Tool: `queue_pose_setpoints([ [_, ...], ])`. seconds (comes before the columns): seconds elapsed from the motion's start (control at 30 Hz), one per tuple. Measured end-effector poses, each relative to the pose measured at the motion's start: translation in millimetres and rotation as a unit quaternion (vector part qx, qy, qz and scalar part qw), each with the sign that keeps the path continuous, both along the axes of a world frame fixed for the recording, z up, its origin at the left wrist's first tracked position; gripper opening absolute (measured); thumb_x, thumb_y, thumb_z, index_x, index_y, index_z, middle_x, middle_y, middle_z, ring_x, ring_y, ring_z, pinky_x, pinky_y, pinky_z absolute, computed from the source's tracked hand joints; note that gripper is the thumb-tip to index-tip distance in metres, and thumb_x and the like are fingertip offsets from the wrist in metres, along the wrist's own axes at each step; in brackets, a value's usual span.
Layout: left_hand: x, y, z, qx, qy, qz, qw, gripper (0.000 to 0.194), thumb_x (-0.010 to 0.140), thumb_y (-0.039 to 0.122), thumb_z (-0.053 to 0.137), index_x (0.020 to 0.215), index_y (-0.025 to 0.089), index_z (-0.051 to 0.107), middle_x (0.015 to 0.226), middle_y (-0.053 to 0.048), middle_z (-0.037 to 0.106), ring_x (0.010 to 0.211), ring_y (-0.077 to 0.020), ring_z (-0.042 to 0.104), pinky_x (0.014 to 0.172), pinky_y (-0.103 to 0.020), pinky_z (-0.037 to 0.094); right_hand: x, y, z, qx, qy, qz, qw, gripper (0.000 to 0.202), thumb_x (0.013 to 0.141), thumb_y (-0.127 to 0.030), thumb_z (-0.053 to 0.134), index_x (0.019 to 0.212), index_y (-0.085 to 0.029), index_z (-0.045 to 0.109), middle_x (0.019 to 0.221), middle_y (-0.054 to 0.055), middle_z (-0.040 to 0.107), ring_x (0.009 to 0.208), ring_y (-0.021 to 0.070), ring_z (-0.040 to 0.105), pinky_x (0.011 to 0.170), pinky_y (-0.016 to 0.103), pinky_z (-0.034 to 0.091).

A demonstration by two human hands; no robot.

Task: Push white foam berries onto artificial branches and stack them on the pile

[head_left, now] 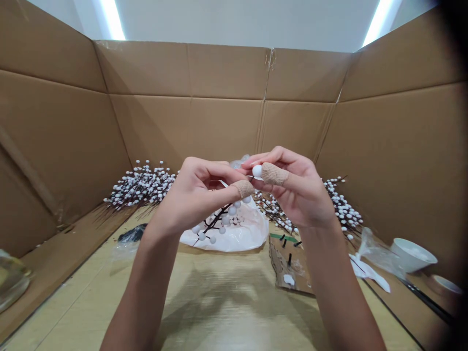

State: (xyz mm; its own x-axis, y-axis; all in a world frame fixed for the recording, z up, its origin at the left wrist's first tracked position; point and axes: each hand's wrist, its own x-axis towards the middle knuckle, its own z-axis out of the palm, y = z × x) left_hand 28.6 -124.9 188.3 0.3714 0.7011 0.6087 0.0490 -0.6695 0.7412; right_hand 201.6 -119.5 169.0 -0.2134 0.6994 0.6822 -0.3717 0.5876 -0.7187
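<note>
My left hand (214,187) is closed on a dark-stemmed artificial berry branch (214,223), which slants down below it with white berries along its twigs. Between the fingers of my right hand (292,183) is a white berry (257,171), pinched at a twig tip beside my left fingertips. Both thumbs wear beige wraps. Part of the branch is covered by my left hand. Behind it, a white plastic bag (252,231) lies on the table with loose white berries on it.
Bunches of white-berried branches (142,185) lie at the back left and at the back right. A cardboard piece with black pegs (292,278) is right of centre. A white bowl (415,254) stands far right. Cardboard walls (226,122) enclose the table.
</note>
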Motion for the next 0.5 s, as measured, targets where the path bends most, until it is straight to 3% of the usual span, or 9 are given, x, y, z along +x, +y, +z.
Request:
queue_pose_setpoints([
  [0.5,2.8,3.8,-2.5,0.052,0.003,0.037,0.998,0.007,0.073,0.020,0.071,0.069,0.019,0.077,0.063,-0.002,0.064,0.059,-0.0116,0.052,0.050,-0.023,0.037,-6.2,9.1,-6.5,-0.020,0.021,-0.009,1.000,0.006,0.076,-0.021,0.069,0.073,-0.021,0.063,0.094,0.001,0.070,0.085,0.0128,0.065,0.073,0.026,0.055],
])
